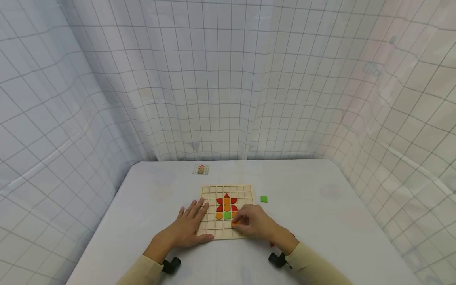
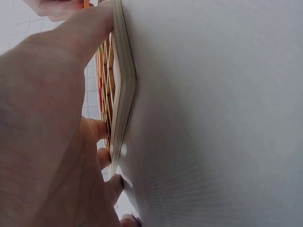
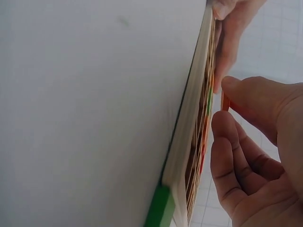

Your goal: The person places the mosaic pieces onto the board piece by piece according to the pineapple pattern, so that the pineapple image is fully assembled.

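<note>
A wooden grid board (image 1: 219, 232) lies on the white table, with red (image 1: 234, 201), orange (image 1: 219, 216) and green (image 1: 227, 215) tiles set in a flower-like pattern. My left hand (image 1: 187, 228) rests spread on the board's left side, thumb along the near edge. Over the lower right part of the board, my right hand (image 1: 258, 222) pinches a small orange tile (image 1: 234, 224) between thumb and fingertips. In the right wrist view this orange tile (image 3: 225, 101) shows edge-on, held above the grid; its full outline is hidden by the fingers.
Right of the board lies a loose green square tile (image 1: 264, 199). A small pattern card (image 1: 201, 169) sits near the table's far edge. An orange-red piece (image 1: 272, 244) shows partly under the right wrist. White gridded curtains (image 1: 228, 79) enclose the table.
</note>
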Action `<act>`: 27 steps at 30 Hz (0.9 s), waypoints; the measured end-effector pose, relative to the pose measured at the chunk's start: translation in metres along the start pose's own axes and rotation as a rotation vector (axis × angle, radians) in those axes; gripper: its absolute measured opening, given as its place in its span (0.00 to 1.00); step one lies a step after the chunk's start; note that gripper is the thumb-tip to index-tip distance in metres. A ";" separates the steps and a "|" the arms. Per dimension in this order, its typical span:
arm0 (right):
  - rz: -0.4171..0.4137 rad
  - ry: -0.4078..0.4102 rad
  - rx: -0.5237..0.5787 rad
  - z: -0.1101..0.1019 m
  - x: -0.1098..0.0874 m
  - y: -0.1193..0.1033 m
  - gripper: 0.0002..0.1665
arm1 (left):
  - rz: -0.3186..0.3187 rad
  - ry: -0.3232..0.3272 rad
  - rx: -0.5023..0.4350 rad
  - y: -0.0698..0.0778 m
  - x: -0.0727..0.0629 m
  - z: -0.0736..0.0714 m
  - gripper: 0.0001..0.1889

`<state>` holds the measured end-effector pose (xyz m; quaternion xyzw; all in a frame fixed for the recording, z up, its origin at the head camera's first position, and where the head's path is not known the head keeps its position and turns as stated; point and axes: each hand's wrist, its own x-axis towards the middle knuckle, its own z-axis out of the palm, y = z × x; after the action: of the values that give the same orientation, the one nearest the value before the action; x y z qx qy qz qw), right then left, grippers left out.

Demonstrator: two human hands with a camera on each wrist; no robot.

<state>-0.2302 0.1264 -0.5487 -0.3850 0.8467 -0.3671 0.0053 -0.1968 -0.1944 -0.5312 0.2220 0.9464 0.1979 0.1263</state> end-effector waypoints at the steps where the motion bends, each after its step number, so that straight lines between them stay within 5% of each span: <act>1: 0.007 -0.003 0.001 0.002 0.001 -0.001 0.04 | 0.002 0.000 -0.001 0.000 0.000 0.000 0.62; 13: 0.092 -0.034 -0.075 0.010 0.007 -0.012 0.02 | 0.005 0.005 0.012 -0.004 0.001 0.002 0.62; 27: 0.072 -0.052 -0.088 0.014 0.018 -0.015 0.03 | 0.008 0.005 0.004 -0.008 0.002 0.004 0.62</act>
<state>-0.2289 0.0994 -0.5445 -0.3637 0.8748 -0.3192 0.0234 -0.2004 -0.1982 -0.5384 0.2257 0.9461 0.1971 0.1229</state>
